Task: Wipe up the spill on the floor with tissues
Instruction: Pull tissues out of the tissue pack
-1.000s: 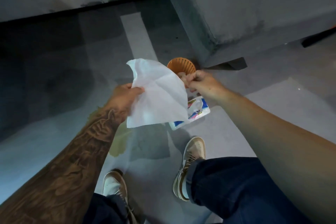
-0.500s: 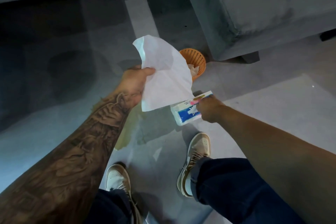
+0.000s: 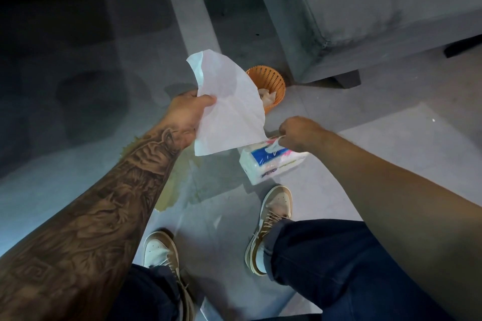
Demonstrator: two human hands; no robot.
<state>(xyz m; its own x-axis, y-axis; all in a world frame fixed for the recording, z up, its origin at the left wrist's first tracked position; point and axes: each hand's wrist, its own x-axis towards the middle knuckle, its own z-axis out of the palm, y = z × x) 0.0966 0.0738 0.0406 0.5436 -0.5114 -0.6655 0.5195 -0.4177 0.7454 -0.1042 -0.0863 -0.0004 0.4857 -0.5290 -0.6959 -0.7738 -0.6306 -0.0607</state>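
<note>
A yellowish spill point(image 3: 170, 190) lies on the grey floor, partly hidden under my left forearm. My left hand point(image 3: 189, 111) holds a white tissue point(image 3: 227, 107) spread out above the floor. To the right, a tissue pack point(image 3: 268, 163) in blue, white and pink wrap sits on the floor. My right hand point(image 3: 297, 133) is over the pack and pinches the white tip of a second tissue point(image 3: 275, 144) at its opening.
An orange perforated basket point(image 3: 271, 81) with crumpled tissues inside stands behind the pack, by the corner of a grey sofa point(image 3: 365, 8). My two shoes point(image 3: 273, 216) stand just below the spill and the pack. A grey wall base runs along the top left.
My right hand let go of the first tissue, dropped to the pack and pinched a new tissue there. My left hand keeps the first tissue held up.
</note>
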